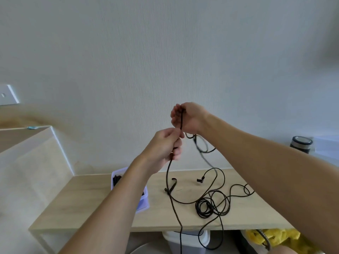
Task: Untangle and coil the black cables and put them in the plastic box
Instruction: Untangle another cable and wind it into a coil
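Black cable (167, 177) held up above the wooden table (91, 202), taut between both hands: right hand (187, 117) higher, fingers curled round it; left hand (165, 147) just below, fist closed on it. Rest hangs down, loose tangle (211, 204) on the table, some over front edge. Plastic box (145, 202) left of tangle, partly behind left forearm, dark stuff inside.

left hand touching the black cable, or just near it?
Touching. Head view: left hand is closed around the thin black cable, which emerges below its fingers.
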A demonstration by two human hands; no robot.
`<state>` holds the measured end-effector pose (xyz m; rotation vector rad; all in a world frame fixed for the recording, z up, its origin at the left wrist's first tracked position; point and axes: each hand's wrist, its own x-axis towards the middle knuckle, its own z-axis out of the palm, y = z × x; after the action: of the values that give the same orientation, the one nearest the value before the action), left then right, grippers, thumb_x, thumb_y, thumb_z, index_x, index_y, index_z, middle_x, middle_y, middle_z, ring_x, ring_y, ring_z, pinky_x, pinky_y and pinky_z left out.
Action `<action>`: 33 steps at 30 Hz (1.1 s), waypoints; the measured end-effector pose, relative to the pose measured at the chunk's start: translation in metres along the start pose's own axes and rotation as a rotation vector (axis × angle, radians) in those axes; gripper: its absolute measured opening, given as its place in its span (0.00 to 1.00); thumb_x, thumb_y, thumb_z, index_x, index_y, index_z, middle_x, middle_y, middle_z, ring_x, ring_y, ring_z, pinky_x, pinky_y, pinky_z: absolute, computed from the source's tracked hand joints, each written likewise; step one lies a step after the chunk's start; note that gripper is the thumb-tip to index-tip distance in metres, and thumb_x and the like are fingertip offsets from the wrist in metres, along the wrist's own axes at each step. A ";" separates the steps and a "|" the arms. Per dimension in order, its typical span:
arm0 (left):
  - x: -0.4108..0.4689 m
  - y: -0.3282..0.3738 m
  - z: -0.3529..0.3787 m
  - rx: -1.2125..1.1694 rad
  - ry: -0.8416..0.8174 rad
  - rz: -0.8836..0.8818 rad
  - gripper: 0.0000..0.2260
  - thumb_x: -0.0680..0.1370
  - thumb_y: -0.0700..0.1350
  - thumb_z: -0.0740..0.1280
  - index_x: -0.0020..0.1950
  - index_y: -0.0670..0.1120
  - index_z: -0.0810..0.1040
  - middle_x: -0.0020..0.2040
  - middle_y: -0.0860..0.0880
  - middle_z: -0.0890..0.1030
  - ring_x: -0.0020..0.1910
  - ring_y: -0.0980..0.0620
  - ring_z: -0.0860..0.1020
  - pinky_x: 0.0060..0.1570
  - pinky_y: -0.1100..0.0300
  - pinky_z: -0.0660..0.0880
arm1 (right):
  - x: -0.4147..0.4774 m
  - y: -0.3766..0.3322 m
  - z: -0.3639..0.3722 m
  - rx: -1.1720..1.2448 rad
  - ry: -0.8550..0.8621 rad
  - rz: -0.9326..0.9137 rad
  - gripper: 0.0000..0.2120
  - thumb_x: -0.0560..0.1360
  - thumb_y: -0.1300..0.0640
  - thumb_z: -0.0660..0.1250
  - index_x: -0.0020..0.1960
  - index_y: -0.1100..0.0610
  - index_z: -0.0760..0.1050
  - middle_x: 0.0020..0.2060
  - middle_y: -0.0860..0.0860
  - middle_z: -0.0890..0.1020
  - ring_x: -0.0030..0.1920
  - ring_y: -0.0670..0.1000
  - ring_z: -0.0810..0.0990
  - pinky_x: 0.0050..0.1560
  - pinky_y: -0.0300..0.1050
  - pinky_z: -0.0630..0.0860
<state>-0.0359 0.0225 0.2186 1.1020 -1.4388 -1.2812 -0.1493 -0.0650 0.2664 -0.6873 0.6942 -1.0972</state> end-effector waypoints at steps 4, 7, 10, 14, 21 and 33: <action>-0.013 -0.004 -0.011 0.486 -0.392 -0.159 0.12 0.86 0.42 0.56 0.45 0.43 0.73 0.32 0.49 0.71 0.30 0.52 0.74 0.36 0.57 0.72 | 0.001 -0.013 -0.010 0.017 0.065 -0.031 0.18 0.82 0.63 0.50 0.37 0.58 0.71 0.29 0.51 0.75 0.29 0.50 0.75 0.30 0.42 0.70; -0.014 0.001 -0.004 0.143 -0.274 -0.133 0.07 0.84 0.40 0.59 0.51 0.40 0.75 0.40 0.43 0.78 0.41 0.43 0.81 0.47 0.49 0.79 | -0.002 -0.011 -0.009 0.016 0.048 -0.032 0.18 0.82 0.62 0.50 0.38 0.58 0.71 0.30 0.52 0.75 0.30 0.51 0.75 0.33 0.42 0.71; -0.001 0.007 0.008 -0.116 0.045 0.013 0.08 0.83 0.42 0.61 0.46 0.43 0.74 0.34 0.47 0.71 0.30 0.49 0.71 0.32 0.57 0.70 | -0.005 -0.002 0.001 -0.010 0.002 -0.018 0.18 0.82 0.62 0.51 0.37 0.59 0.71 0.29 0.52 0.75 0.30 0.51 0.75 0.33 0.42 0.71; -0.008 0.006 -0.005 0.348 -0.295 -0.132 0.13 0.85 0.44 0.59 0.41 0.46 0.70 0.31 0.52 0.65 0.28 0.53 0.65 0.30 0.62 0.67 | -0.007 -0.013 -0.002 -0.001 0.043 -0.038 0.18 0.82 0.62 0.51 0.38 0.59 0.72 0.29 0.52 0.76 0.29 0.50 0.75 0.33 0.42 0.72; -0.003 0.003 0.012 -0.074 -0.036 -0.037 0.07 0.84 0.43 0.61 0.49 0.42 0.74 0.34 0.47 0.71 0.31 0.48 0.72 0.34 0.55 0.73 | -0.011 -0.003 0.001 -0.009 0.035 -0.031 0.18 0.82 0.64 0.50 0.37 0.59 0.71 0.30 0.52 0.75 0.31 0.51 0.74 0.32 0.42 0.71; -0.003 0.010 0.012 -0.050 -0.008 -0.004 0.07 0.84 0.42 0.62 0.51 0.40 0.76 0.34 0.47 0.72 0.31 0.47 0.74 0.34 0.55 0.74 | -0.012 -0.009 -0.009 0.010 0.041 -0.030 0.17 0.81 0.64 0.51 0.37 0.58 0.71 0.28 0.51 0.75 0.30 0.49 0.74 0.30 0.42 0.71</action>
<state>-0.0471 0.0288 0.2274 1.0682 -1.4030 -1.3189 -0.1649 -0.0580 0.2697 -0.6703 0.7149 -1.1439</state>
